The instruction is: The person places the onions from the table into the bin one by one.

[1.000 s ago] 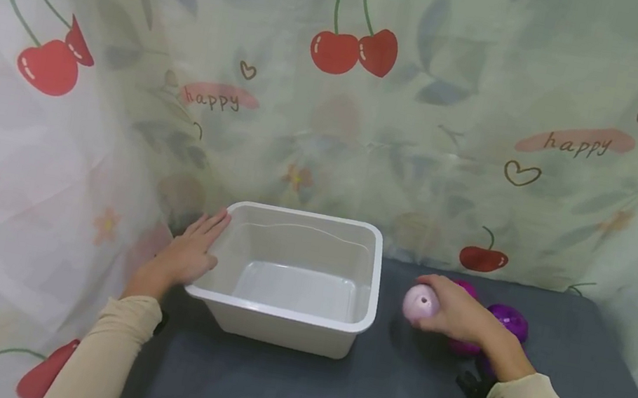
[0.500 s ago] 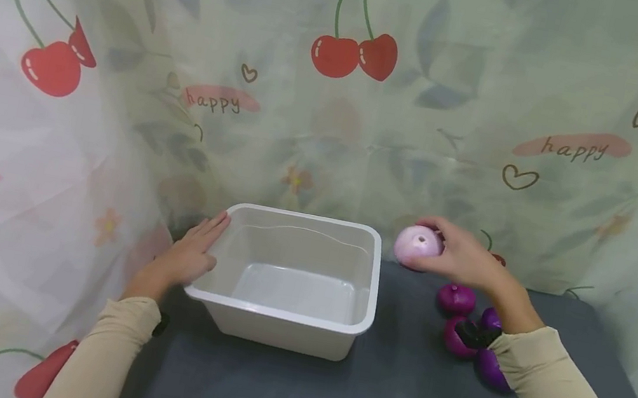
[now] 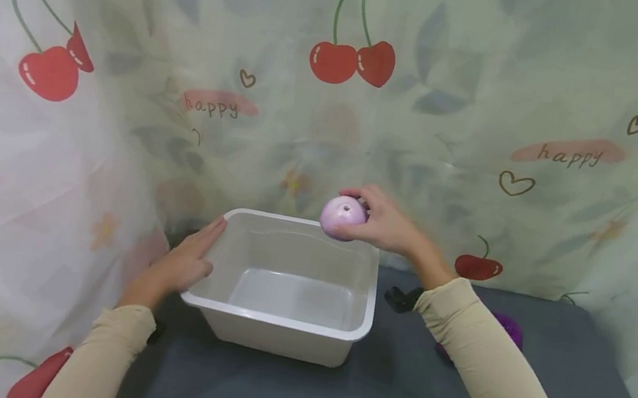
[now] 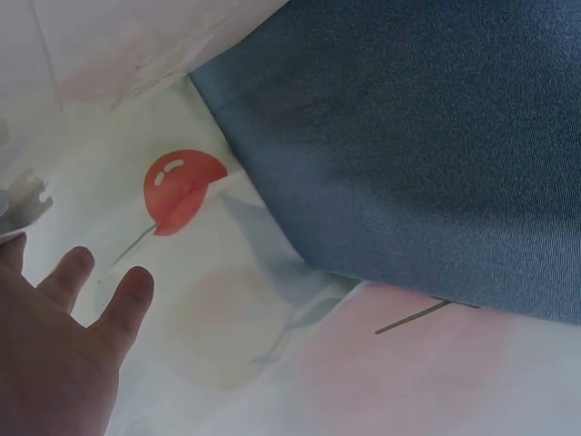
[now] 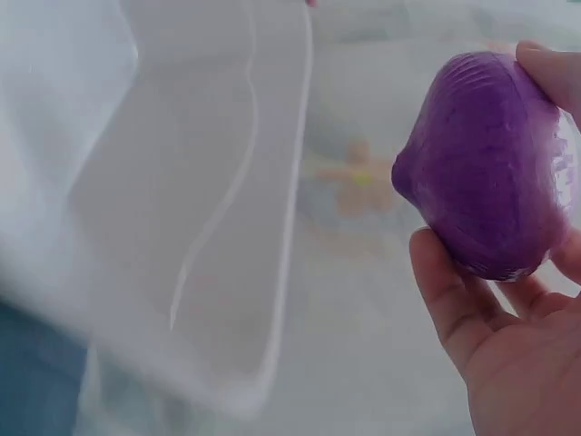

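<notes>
My right hand point(image 3: 391, 226) grips a purple onion point(image 3: 340, 218) above the back right part of a white plastic tub point(image 3: 272, 320). In the head view the onion's pale pink underside shows. The right wrist view shows its purple side and pointed tip point(image 5: 404, 177), with thumb and fingers curled round it. Against the tub's left rim rests my left hand point(image 3: 183, 266), its fingers straight. The left wrist view catches that hand point(image 4: 64, 345) at its lower left edge. Inside the tub only a bare floor is visible.
Another purple onion point(image 3: 511, 330) lies on the dark grey cloth point(image 3: 252, 397) at the right, partly hidden behind my right forearm. A printed curtain point(image 3: 453, 130) encloses the back and both sides. A black wrist device point(image 3: 401, 300) sits under my right wrist.
My right hand has lifted the onion from the cloth and carried it leftward over the tub. The left hand stays at the tub's left rim. My forearm now covers most of the other onions.
</notes>
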Demonstrator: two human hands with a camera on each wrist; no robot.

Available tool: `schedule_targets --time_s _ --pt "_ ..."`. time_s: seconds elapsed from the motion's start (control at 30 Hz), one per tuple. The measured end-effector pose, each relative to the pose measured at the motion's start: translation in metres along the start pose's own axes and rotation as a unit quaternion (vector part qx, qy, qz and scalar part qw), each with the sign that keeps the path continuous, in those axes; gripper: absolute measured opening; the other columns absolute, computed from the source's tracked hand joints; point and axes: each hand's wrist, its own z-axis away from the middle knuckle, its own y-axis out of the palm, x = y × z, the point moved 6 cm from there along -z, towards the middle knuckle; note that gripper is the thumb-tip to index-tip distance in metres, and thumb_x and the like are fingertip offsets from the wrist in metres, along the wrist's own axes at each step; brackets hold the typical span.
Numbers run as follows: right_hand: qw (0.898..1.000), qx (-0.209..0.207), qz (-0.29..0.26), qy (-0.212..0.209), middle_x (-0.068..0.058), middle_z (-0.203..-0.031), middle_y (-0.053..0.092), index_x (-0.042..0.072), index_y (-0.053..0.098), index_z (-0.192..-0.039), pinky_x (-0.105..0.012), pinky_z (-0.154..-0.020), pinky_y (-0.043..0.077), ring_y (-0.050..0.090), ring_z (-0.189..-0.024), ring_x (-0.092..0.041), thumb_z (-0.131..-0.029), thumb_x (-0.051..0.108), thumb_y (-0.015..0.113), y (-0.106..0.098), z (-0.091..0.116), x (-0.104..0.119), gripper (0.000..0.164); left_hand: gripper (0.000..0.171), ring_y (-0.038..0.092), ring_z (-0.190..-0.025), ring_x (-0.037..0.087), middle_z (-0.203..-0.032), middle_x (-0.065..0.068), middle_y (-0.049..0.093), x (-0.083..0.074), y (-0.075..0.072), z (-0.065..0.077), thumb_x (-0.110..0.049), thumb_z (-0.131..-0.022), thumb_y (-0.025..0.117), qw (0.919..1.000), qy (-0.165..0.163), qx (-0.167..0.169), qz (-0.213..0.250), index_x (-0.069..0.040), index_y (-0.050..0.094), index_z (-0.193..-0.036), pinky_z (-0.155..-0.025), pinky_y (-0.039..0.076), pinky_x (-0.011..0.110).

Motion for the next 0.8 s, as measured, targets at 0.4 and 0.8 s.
schedule_targets --time_s 0.4,0.8 --pt "0.999 0.011 -0.049 -0.008 -0.010 -0.132 0.059 0.008 0.058 -0.138 -0.037 -0.096 0.052 0.057 -0.118 -0.024 -0.076 0.033 0.086 0.084 -0.057 0.012 0.073 0.094 0.013 -0.158 0.042 -0.174 0.005 0.006 -0.001 -0.001 0.003 -0.001 -0.080 0.053 0.9996 -0.006 -0.013 0.023 -0.010 0.014 -0.164 -0.123 0.019 0.063" --pt "0.992 0.056 -0.114 0.009 -0.013 -0.133 0.065 0.004 0.058 -0.139 -0.028 -0.092 0.054 0.065 -0.114 -0.024 -0.077 0.028 0.087 0.143 -0.083 0.011 0.073 0.092 0.014 -0.158 0.042 -0.174 0.006 0.008 0.001 -0.001 0.004 0.000 -0.080 0.052 0.9992 0.003 -0.029 0.029 -0.009 0.015 -0.164 -0.124 0.018 0.062"
